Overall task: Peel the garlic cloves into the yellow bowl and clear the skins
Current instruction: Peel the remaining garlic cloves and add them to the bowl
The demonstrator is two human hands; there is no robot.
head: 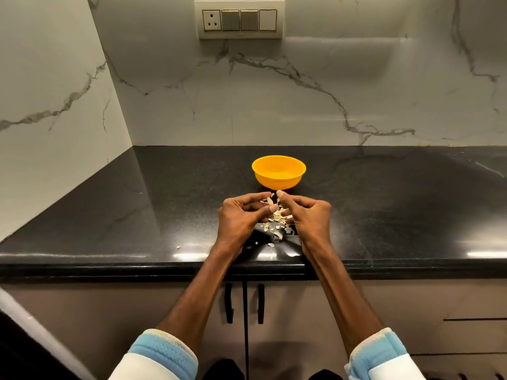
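A yellow bowl (278, 171) stands on the black counter (137, 209), just beyond my hands. My left hand (241, 218) and my right hand (307, 215) are curled toward each other over the counter, fingertips nearly touching. Between the fingers I see pale garlic skin (270, 201) and a bit of garlic (277, 213); which hand grips which piece is hard to tell. Several loose skins (277, 234) lie on the counter below and between my hands. The bowl's inside shows no clear contents from this angle.
A marble wall rises behind and to the left, with a switch panel (240, 20) high up. The counter's front edge (109, 266) runs below my wrists, cabinet doors with black handles (229, 303) beneath it. Small skin flecks (178, 247) lie left of my hands.
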